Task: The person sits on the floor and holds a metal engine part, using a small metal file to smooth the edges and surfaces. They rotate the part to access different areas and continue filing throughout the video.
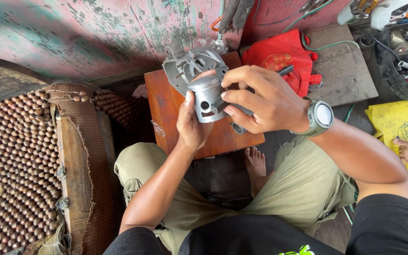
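Item held: grey cylindrical metal piston [208, 100] with a round side hole, at frame centre, raised above the worktop.
Left hand [192, 123]: wrapped around the piston from 6 o'clock, thumb on its skirt.
Right hand [260, 101]: fingertips pinching the piston's side from 3 o'clock; grey round wristwatch [321, 117] on the wrist.
Worktop: small reddish-brown wooden board [166, 106], under the hands.
Behind, 12 o'clock: grey cast-metal engine casing [185, 68], separate from the piston.
Loose part: small metal ring [237, 128] on the board at 5 o'clock.
Surroundings: red cloth bag [282, 56] at 2 o'clock; brown beaded seat cover [12, 170] at 9 o'clock.
Progress: piston out of any housing, not fitted.
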